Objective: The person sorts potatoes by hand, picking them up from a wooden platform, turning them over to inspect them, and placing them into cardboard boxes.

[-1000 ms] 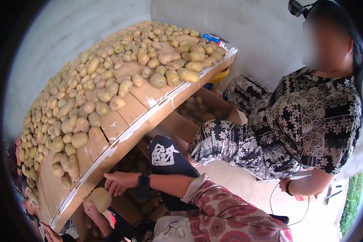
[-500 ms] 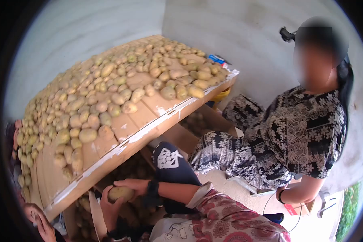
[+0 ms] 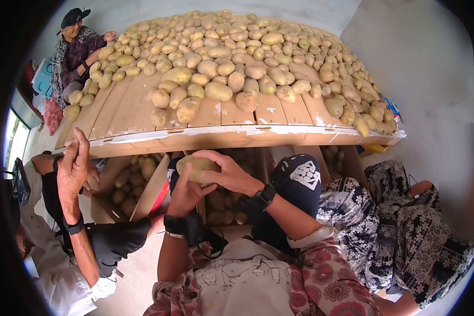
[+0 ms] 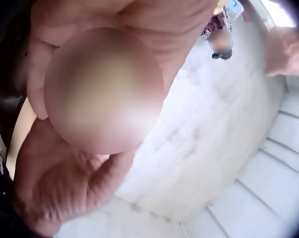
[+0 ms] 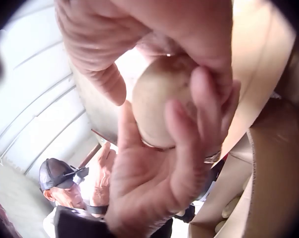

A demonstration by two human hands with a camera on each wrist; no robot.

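In the head view a large potato [image 3: 197, 167] is held between both hands, just in front of the table edge and above the boxes. The left hand [image 3: 186, 196] grips it from below and the left, fingers curled round it. From the right, the right hand [image 3: 231, 175] has its fingers over the top of the same potato. The right wrist view shows the potato [image 5: 162, 101] with the left hand [image 5: 159, 173] under it and the right hand [image 5: 159, 34] above. A blurred patch covers the middle of the left wrist view.
Many potatoes [image 3: 218, 91] lie across the wooden table [image 3: 205, 113]. Under its front edge stand cardboard boxes [image 3: 110, 181] with potatoes inside. One person's raised hand [image 3: 73, 171] is at the left, another person sits at the right in patterned clothes [image 3: 347, 218], and a third is behind the table's left end [image 3: 76, 58].
The head view has swung left to face the table squarely, bringing people at the left into view. Both hands still hold a potato, now raised nearer the table edge.
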